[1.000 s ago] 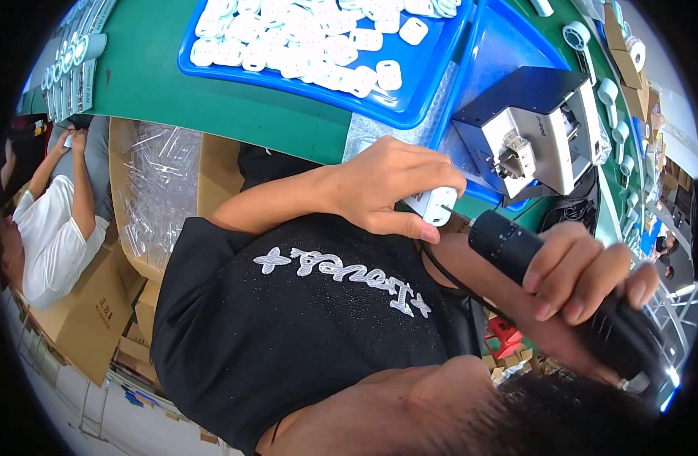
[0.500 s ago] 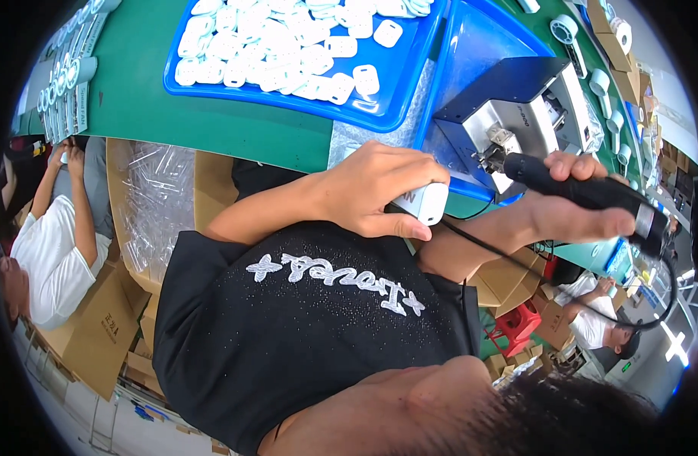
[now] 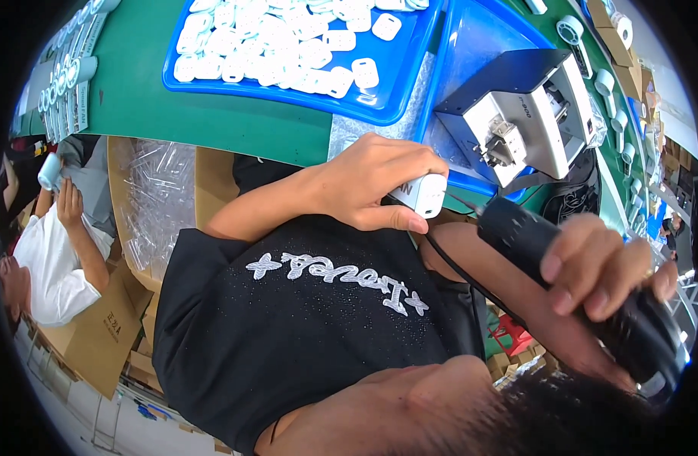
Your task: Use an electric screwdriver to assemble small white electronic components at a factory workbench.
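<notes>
Left hand [image 3: 379,181] grips the white rounded plastic housing [image 3: 414,194] before the torso [image 3: 303,334], end cap [image 3: 433,196] seemingly seated; right hand [image 3: 604,272] grips the black cylindrical powered screwdriver [image 3: 516,232], bit [image 3: 464,204] near the cap, fastening state indiscernible

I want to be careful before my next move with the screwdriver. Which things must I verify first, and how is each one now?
1. White plastic housing is held by the left-hand grip, with its end face uncovered: ok.
2. Black power screwdriver is held in the right-hand grip: ok.
3. Thin bit points toward the housing's end face: ok.
4. Bit tip touches the housing: cannot tell; it is very near in this view.
5. Screw is on the bit tip: cannot tell; too small to see.
6. Black cord does not cross the bit; it runs below it in the picture: ok.
</notes>
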Action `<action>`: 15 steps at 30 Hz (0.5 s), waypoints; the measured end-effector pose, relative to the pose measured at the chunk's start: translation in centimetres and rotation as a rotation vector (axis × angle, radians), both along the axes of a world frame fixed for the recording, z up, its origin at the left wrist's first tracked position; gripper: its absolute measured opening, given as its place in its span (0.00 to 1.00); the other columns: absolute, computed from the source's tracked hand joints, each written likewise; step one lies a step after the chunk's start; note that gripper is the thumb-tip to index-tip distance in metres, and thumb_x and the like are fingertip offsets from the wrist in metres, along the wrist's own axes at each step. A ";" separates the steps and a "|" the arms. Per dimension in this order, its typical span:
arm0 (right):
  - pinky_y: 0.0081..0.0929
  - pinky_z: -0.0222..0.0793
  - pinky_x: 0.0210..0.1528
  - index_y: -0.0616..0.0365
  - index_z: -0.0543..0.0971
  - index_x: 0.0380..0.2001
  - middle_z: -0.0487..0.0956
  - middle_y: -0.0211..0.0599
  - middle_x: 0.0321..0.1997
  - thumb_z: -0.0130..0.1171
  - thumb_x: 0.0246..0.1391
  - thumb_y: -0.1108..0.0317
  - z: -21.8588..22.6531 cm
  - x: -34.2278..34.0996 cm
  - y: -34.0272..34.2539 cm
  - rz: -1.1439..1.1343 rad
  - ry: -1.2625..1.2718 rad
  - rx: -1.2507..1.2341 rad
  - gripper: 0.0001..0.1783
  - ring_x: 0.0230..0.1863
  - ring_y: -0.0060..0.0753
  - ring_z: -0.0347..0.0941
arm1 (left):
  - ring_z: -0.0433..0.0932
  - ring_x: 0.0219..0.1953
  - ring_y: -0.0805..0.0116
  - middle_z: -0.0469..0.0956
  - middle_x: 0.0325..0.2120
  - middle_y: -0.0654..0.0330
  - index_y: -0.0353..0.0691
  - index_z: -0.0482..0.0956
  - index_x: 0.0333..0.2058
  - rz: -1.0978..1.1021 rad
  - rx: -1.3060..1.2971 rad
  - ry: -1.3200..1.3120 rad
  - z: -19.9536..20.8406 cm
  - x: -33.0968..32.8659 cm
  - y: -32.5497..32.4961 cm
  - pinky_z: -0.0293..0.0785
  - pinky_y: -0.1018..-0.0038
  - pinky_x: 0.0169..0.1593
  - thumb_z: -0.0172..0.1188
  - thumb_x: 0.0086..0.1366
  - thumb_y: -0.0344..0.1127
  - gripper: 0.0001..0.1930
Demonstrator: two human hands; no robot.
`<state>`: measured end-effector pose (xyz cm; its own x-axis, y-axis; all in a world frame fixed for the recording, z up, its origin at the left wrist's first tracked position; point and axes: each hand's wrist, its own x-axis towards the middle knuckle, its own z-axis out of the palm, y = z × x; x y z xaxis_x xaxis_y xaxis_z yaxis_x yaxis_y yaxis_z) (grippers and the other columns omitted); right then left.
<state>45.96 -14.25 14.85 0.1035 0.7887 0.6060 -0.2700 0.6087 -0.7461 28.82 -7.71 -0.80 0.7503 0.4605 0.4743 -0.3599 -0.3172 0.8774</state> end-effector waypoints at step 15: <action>0.29 0.71 0.19 0.57 0.71 0.49 0.77 0.39 0.25 0.50 0.54 0.28 -3.5 2.0 -0.2 -0.606 -0.075 0.086 0.40 0.16 0.27 0.72 | 0.72 0.25 0.61 0.78 0.32 0.56 0.36 0.74 0.41 0.016 0.012 0.056 0.3 -0.3 -0.2 0.67 0.71 0.31 0.67 0.53 0.48 0.24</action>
<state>48.01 -14.43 11.35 0.4727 0.5512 0.6875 0.1936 0.6962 -0.6913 28.53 -7.94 -0.54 0.7683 0.4674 0.4374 -0.3051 -0.3332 0.8921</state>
